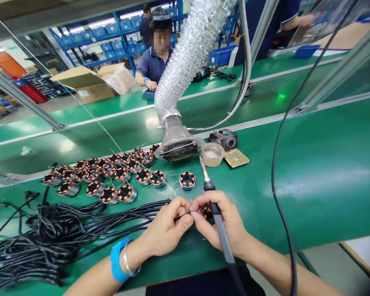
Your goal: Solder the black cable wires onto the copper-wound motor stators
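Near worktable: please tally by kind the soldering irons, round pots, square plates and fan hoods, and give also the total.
Soldering iron, held in the right hand: 1
Round pot: 1
Square plate: 1
Fan hood: 1
Total: 4

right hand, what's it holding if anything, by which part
The right hand holds the soldering iron by its handle; what the fingertips pinch is too small to tell.

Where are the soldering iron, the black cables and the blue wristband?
Soldering iron [220, 224]: head view, on its handle.
Black cables [49, 225]: head view, on the tangled coil.
Blue wristband [116, 261]: head view, on its outer face.
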A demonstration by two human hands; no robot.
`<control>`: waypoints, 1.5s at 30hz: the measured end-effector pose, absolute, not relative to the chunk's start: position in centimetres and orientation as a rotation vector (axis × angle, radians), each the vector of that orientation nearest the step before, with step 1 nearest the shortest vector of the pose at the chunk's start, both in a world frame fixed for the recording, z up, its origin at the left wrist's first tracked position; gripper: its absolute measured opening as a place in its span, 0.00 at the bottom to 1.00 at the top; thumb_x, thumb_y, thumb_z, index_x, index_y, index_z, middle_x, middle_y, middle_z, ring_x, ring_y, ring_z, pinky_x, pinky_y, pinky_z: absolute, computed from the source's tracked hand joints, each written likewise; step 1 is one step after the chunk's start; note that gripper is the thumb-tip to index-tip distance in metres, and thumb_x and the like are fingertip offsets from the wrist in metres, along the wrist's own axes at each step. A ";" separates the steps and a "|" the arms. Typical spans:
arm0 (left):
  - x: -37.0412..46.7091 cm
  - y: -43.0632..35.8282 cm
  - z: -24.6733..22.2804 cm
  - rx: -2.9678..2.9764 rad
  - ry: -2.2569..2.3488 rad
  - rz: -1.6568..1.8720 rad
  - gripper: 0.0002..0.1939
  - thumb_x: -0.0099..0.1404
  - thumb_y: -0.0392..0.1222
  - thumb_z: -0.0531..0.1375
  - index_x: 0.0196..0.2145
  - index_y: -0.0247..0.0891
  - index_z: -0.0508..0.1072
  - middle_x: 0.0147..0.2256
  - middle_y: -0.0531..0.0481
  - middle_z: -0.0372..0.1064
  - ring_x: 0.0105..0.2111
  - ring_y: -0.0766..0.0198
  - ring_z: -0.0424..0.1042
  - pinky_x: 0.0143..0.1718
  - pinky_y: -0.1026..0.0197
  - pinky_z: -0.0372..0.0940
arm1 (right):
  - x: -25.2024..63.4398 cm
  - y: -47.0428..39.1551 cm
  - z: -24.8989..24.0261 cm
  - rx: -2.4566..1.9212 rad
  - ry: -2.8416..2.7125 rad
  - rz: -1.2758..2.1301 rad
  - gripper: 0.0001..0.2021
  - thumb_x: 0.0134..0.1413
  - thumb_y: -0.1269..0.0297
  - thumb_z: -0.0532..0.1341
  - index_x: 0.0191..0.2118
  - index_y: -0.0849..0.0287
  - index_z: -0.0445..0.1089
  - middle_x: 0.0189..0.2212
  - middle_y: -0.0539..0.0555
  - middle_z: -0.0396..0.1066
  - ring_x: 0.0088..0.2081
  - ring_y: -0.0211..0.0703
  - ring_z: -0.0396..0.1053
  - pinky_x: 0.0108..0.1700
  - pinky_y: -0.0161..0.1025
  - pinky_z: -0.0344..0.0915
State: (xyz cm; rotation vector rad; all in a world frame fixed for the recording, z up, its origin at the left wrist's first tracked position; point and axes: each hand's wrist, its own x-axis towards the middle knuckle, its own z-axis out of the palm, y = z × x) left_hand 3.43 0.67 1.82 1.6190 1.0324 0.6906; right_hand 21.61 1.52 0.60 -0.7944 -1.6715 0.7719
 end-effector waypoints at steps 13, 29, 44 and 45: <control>3.1 1.0 2.1 1.536 1.155 0.640 0.17 0.73 0.53 0.47 0.31 0.39 0.60 0.29 0.55 0.55 0.30 0.67 0.56 0.33 0.64 0.57 | 19.0 -1.4 0.5 -0.842 -1.755 0.222 0.13 0.53 0.78 0.61 0.43 0.59 0.64 0.29 0.52 0.72 0.28 0.40 0.71 0.32 0.37 0.71; 3.5 1.4 2.2 1.585 1.129 0.412 0.11 0.69 0.48 0.54 0.32 0.39 0.64 0.27 0.56 0.62 0.28 0.67 0.58 0.30 0.65 0.55 | 24.2 3.1 1.8 -0.909 -1.920 0.855 0.09 0.58 0.71 0.61 0.43 0.55 0.63 0.30 0.47 0.70 0.27 0.34 0.68 0.30 0.31 0.67; 4.9 2.0 1.2 1.226 1.075 0.593 0.15 0.66 0.51 0.55 0.29 0.37 0.62 0.23 0.60 0.49 0.23 0.70 0.46 0.25 0.65 0.46 | 24.5 3.9 0.1 -0.648 -1.986 0.587 0.11 0.56 0.77 0.60 0.42 0.56 0.67 0.30 0.50 0.75 0.29 0.37 0.70 0.32 0.35 0.69; 5.0 2.0 1.0 1.228 1.101 0.614 0.15 0.66 0.51 0.55 0.29 0.37 0.62 0.23 0.60 0.49 0.23 0.70 0.46 0.25 0.65 0.46 | 24.7 3.9 -0.1 -0.639 -1.971 0.582 0.12 0.56 0.78 0.60 0.43 0.56 0.68 0.32 0.51 0.76 0.30 0.38 0.71 0.33 0.36 0.70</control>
